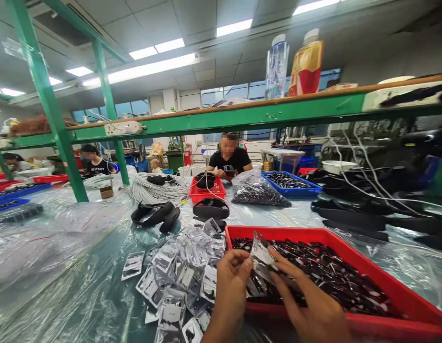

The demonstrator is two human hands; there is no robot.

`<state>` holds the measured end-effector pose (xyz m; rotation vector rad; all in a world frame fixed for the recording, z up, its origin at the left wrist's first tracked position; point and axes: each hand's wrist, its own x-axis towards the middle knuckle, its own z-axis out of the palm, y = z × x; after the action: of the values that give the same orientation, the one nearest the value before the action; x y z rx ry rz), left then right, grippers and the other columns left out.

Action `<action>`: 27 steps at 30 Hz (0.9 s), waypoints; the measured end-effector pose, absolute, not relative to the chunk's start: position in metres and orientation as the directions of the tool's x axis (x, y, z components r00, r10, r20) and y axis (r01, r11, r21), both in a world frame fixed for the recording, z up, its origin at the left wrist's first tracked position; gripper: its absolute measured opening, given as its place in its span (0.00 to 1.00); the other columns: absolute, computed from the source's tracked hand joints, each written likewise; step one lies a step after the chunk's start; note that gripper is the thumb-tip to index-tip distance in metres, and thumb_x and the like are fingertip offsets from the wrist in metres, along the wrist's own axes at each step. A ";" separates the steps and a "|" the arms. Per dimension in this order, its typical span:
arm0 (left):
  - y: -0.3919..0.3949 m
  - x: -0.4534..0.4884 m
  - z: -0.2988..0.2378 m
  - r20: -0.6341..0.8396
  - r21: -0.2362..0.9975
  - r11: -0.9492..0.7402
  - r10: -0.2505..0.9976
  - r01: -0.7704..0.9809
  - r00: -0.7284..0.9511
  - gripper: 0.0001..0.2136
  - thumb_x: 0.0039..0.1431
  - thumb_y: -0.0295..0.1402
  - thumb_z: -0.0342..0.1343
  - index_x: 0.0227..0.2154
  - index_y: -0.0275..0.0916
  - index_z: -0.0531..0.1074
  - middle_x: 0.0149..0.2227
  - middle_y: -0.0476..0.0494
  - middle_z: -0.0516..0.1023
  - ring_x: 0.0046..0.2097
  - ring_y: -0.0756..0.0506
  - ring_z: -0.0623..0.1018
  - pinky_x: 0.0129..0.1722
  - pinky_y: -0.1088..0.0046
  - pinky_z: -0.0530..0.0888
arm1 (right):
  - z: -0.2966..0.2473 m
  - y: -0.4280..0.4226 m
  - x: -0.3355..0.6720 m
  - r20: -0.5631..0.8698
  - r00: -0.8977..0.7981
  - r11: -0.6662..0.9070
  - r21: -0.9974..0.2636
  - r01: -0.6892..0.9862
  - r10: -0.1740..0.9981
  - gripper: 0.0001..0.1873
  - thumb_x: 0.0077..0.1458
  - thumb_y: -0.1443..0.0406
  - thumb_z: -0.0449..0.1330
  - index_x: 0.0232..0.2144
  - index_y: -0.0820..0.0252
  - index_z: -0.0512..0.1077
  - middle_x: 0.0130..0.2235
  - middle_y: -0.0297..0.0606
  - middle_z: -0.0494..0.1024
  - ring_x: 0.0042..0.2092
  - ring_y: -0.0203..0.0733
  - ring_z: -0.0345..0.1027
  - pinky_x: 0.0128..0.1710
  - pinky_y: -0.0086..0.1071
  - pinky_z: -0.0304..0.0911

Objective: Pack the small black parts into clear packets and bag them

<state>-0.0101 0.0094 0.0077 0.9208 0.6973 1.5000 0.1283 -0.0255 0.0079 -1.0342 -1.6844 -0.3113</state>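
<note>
Both hands low and centre, held over the near left corner of a red tray [403,291]. Left hand [231,282] curled, thumb and fingertips pinching the left edge of a small clear pouch [262,257]. Right hand [308,307] grips the pouch from the right, forefinger stretched along its lower edge. So the pouch sits between the two hands, touching both, just above the tray's load of small black parts [335,278]. Its long axis runs from the fingers up and away, top corner leaning a little left; the left hand's fingertips are closer to that top end, the right hand's to the bottom. What is inside the pouch is too small to tell. Just left of the left hand, a loose heap of like pouches [185,276] lies on the film-covered tabletop [64,267]. Beyond the hands: black headbands [156,214], a cable coil [155,190], a smaller red tray [206,194], a bag of dark parts [258,193], a blue tray [290,183]. Far across, a co-worker [230,162] sits under a green shelf [242,115].
</note>
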 end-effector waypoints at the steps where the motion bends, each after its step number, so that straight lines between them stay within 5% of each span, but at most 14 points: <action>1: 0.010 -0.012 0.009 0.150 0.847 -0.146 0.988 -0.512 -0.033 0.23 0.43 0.50 0.71 0.32 0.35 0.75 0.30 0.46 0.76 0.32 0.49 0.74 0.35 0.75 0.70 | 0.009 -0.024 0.132 0.862 0.037 0.564 -0.363 0.742 0.505 0.09 0.67 0.59 0.55 0.46 0.52 0.71 0.51 0.37 0.79 0.43 0.44 0.79 0.49 0.33 0.74; 3: 0.011 -0.017 0.015 0.172 0.854 -0.197 0.980 -0.481 -0.097 0.23 0.47 0.51 0.68 0.35 0.35 0.75 0.32 0.44 0.78 0.35 0.47 0.76 0.37 0.73 0.72 | 0.010 -0.018 0.145 0.802 0.168 0.496 -0.503 0.708 0.574 0.13 0.66 0.55 0.55 0.48 0.52 0.71 0.51 0.38 0.79 0.45 0.46 0.78 0.46 0.34 0.76; 5: 0.012 -0.027 0.022 0.232 0.867 -0.287 0.956 -0.408 -0.180 0.21 0.52 0.50 0.65 0.38 0.36 0.74 0.36 0.42 0.79 0.37 0.45 0.78 0.40 0.71 0.73 | 0.007 -0.008 0.159 0.770 0.186 0.422 -0.515 0.746 0.610 0.20 0.65 0.50 0.53 0.51 0.54 0.70 0.52 0.42 0.77 0.48 0.51 0.77 0.44 0.40 0.76; 9: 0.016 -0.052 0.035 0.359 0.860 -0.463 0.847 -0.213 -0.392 0.17 0.60 0.46 0.59 0.43 0.37 0.72 0.41 0.39 0.78 0.40 0.44 0.79 0.42 0.70 0.74 | -0.002 0.011 0.173 0.801 0.005 0.374 -0.285 0.883 0.599 0.26 0.66 0.50 0.48 0.56 0.61 0.67 0.55 0.52 0.73 0.50 0.57 0.74 0.46 0.49 0.74; 16: 0.007 -0.108 0.032 0.511 0.833 -0.531 0.627 0.158 -0.588 0.14 0.62 0.41 0.55 0.45 0.39 0.74 0.51 0.36 0.73 0.53 0.39 0.75 0.52 0.62 0.73 | -0.005 0.005 0.143 0.853 -0.243 0.547 -0.058 0.835 0.462 0.21 0.70 0.55 0.45 0.57 0.57 0.65 0.56 0.48 0.71 0.53 0.52 0.72 0.48 0.45 0.73; 21: -0.064 -0.186 0.006 0.749 0.646 -0.363 0.471 0.671 -0.466 0.14 0.61 0.38 0.55 0.49 0.45 0.74 0.57 0.40 0.72 0.59 0.35 0.71 0.59 0.51 0.68 | -0.008 -0.012 0.121 0.789 -0.359 0.641 -0.056 0.765 0.499 0.24 0.68 0.55 0.51 0.62 0.56 0.61 0.62 0.47 0.66 0.57 0.50 0.69 0.52 0.41 0.72; 25: -0.145 -0.273 -0.061 0.838 0.426 -0.174 0.446 0.888 -0.315 0.11 0.59 0.37 0.58 0.44 0.49 0.76 0.53 0.45 0.77 0.51 0.37 0.78 0.50 0.59 0.75 | -0.022 -0.015 0.111 0.721 -0.482 0.678 0.022 0.734 0.498 0.27 0.66 0.57 0.54 0.64 0.56 0.61 0.61 0.46 0.69 0.56 0.51 0.70 0.50 0.42 0.74; 27: -0.198 -0.305 -0.113 0.814 0.450 -0.038 0.429 0.892 -0.392 0.08 0.63 0.37 0.54 0.40 0.47 0.77 0.48 0.45 0.79 0.47 0.41 0.80 0.48 0.64 0.76 | -0.032 -0.013 0.117 0.708 -0.550 0.734 0.066 0.676 0.443 0.21 0.67 0.59 0.51 0.59 0.55 0.68 0.57 0.44 0.73 0.53 0.50 0.73 0.50 0.43 0.74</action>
<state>-0.3051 -0.1976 -0.1133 1.8575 2.4214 1.9014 0.1167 -0.0131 -0.0317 -0.8396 -2.2424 -0.4365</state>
